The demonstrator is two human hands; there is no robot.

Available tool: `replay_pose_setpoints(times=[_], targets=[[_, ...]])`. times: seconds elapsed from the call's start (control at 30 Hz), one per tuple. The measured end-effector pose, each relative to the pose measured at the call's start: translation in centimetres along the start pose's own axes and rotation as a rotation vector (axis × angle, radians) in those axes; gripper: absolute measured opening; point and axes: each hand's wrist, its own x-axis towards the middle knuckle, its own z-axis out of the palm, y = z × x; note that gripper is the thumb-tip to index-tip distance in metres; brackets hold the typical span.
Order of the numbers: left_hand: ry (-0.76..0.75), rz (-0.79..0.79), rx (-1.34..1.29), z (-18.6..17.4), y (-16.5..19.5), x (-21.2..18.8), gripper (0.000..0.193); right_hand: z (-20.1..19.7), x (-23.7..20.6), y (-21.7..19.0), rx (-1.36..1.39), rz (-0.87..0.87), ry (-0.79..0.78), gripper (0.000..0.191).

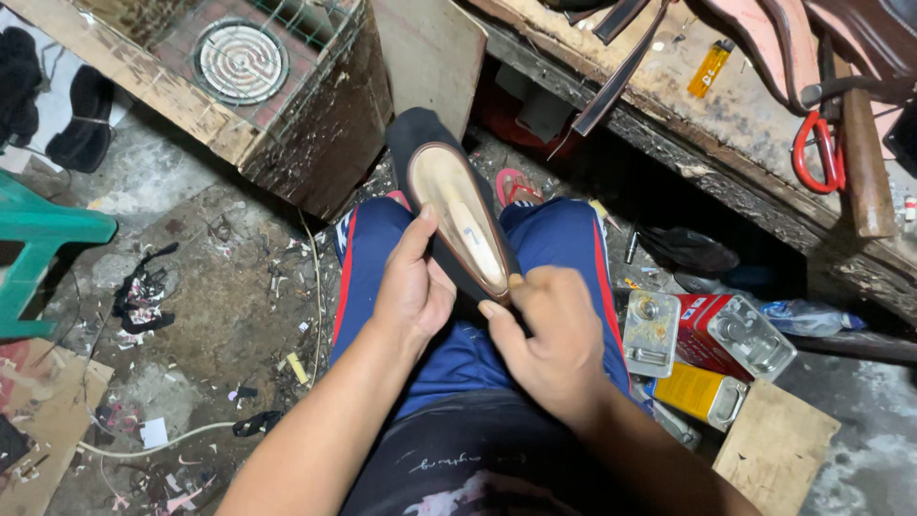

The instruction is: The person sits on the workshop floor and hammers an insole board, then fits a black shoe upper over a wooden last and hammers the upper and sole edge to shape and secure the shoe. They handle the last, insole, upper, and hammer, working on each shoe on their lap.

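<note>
Both hands [413,287] [554,330] gripping black shoe [458,215], cans [707,339] beside.

Above lap: open air around the black shoe [457,205].
Left side: littered floor [220,315] low and passable; green stool [43,239] beyond.
Ahead: wooden box [315,134] stands close.
Right side: metal cans [707,339] crowd the knee; workbench edge [726,182] overhangs them.

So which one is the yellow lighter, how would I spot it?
Look along the long, worn wooden workbench at the top right. The lighter lies on its dusty top, left of the red-handled tool. It is the only small, slim, bright yellow-orange thing there; its neighbours are dark straps and leather pieces.
</note>
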Motion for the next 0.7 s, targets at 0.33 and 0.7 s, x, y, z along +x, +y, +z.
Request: replay_pose_setpoints(times=[0.33, 0.7], targets=[[-0.218, 0.156, 0.157, 2.4, 1.3, -3.3, 0.054, 0.9, -1.1, 4.9, 1.599, 0.900, -0.096, 0.057], [-0.152, 0.279, 0.492, 3.6, 0.7, -6.1, 0.034, -0.5, -1.2, 7.0, 0.652, 0.439, -0.112, 0.044]])
